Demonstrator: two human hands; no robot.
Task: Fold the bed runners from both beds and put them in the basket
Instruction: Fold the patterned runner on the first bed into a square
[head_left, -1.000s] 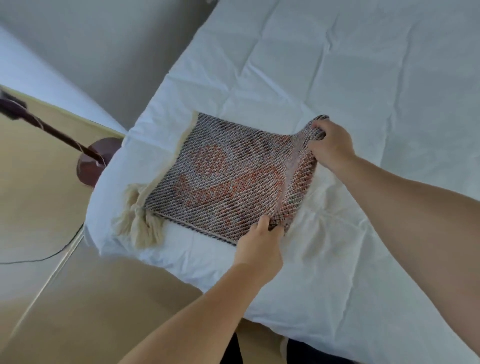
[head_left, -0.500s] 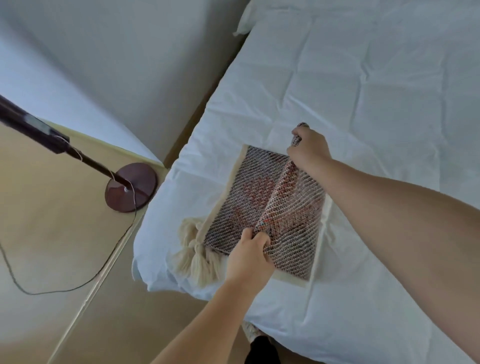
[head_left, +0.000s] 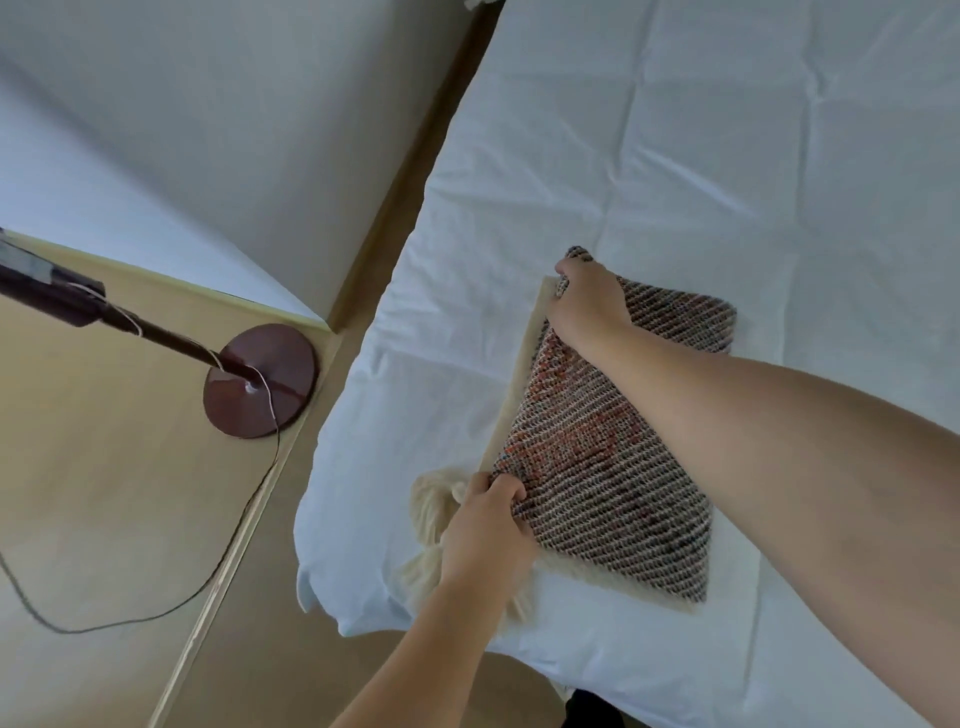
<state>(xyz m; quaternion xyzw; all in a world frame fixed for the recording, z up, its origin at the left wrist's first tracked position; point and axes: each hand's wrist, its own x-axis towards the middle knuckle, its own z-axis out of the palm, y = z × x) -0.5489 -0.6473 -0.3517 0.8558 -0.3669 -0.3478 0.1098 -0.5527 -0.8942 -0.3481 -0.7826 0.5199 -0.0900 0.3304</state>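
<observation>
A woven bed runner (head_left: 597, 467), dark and cream with red patches and a cream border, lies folded into a small rectangle on the white bed (head_left: 701, 156) near its corner. Cream tassels (head_left: 431, 504) spill out at its near left end. My left hand (head_left: 488, 530) pinches the near left corner of the top layer. At the far left corner, my right hand (head_left: 587, 306) grips the same layer, its forearm crossing over the runner. No basket is in view.
A dark red floor lamp base (head_left: 260, 382) with its pole and a thin cable (head_left: 156, 613) stands on the wooden floor left of the bed. A grey wall (head_left: 234, 130) rises behind it. The bed's edge runs close below my left arm.
Both hands carried the runner's right edge over to the left, laying it down as one more fold. The view also swung right, so the lamp base now shows fully.
</observation>
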